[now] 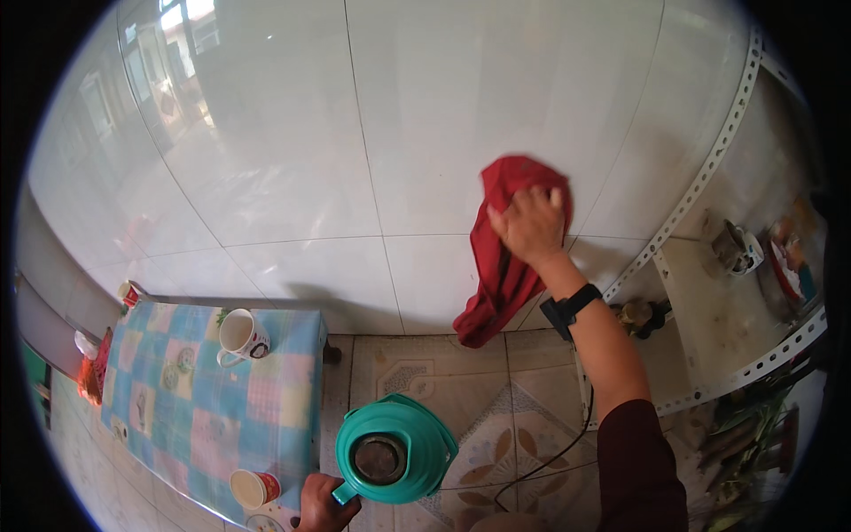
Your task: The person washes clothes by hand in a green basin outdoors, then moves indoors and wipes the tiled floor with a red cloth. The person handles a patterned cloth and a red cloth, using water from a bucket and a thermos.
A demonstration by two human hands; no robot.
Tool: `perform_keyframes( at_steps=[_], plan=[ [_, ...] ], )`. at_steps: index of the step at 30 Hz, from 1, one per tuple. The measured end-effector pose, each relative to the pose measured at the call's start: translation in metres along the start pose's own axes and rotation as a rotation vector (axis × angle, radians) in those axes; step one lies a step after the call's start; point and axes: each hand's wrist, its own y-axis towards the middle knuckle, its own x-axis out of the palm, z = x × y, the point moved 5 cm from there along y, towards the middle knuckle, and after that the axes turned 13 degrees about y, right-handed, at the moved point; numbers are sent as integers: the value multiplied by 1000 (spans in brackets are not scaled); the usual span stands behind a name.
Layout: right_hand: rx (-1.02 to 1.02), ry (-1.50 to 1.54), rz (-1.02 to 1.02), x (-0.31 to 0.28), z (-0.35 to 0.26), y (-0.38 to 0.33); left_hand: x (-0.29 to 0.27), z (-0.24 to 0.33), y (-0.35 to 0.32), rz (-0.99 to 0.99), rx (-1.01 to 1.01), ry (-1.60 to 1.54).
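My right hand (534, 226), with a dark band on its wrist, presses a red cloth (498, 288) against the white tiled wall (443, 115). The cloth's lower part hangs down toward the floor, and its top is bunched under my fingers. Low in the view, my left hand (326, 505) is closed round the handle of a teal thermos flask (430, 448). From above, the flask shows a round dark stopper in its top. It is upright or nearly so; its base is hidden.
Left of the flask stands a low table (199, 421) with a checked cover, holding a white mug (241, 335) and a paper cup (254, 488). A metal shelf (718, 328) with several items is on the right. A dark cable (554, 458) crosses the patterned floor.
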Motion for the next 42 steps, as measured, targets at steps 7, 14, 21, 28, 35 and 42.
perform_keyframes(
  at_steps=[7,14,21,28,35,42],
  plan=[
    [-416,356,-485,94,-70,-187,2,-1,-1,-30,-36,41],
    [-342,566,-371,65,-76,-178,2,0,-5,-11,-33,35],
    [142,612,167,-28,-21,-11,-1,1,-3,4,-53,35],
    [-190,402,107,6,-70,28,-5,2,4,-136,-150,34],
    [-223,540,-158,17,-108,-45,-6,3,5,-137,-151,-7],
    [39,226,29,-13,-73,17,0,-2,3,-91,-142,-13]
  ],
)
